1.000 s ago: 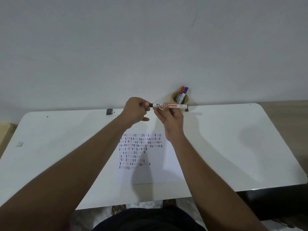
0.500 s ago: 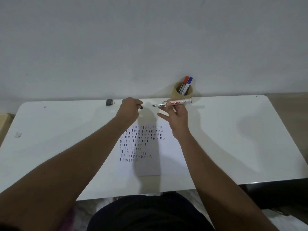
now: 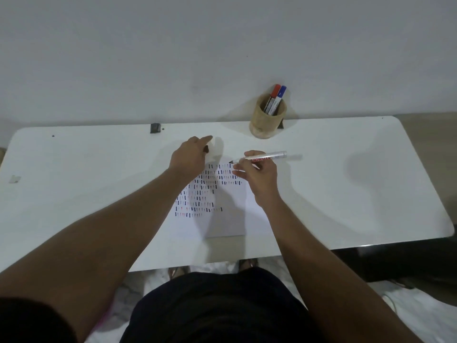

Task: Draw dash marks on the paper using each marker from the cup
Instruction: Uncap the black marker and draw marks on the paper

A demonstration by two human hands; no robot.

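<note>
My right hand holds an uncapped white marker, its dark tip pointing left over the top row of dashes on the paper. The paper lies in the middle of the white table and carries several rows of short dark, red and blue dashes. Beyond the paper's top edge, my left hand rests low on the table with the black marker cap pinched in its fingers. A tan cup at the table's back edge holds a red-capped marker and a blue-capped marker.
A small dark block sits at the back edge on the left. A scrap of tape lies near the left edge. A pale wall rises right behind the table. My lap and feet show below the front edge.
The cap came off the marker. My left hand carried the cap left and down to the table, and my right hand lowered the marker's tip toward the paper's top row.
</note>
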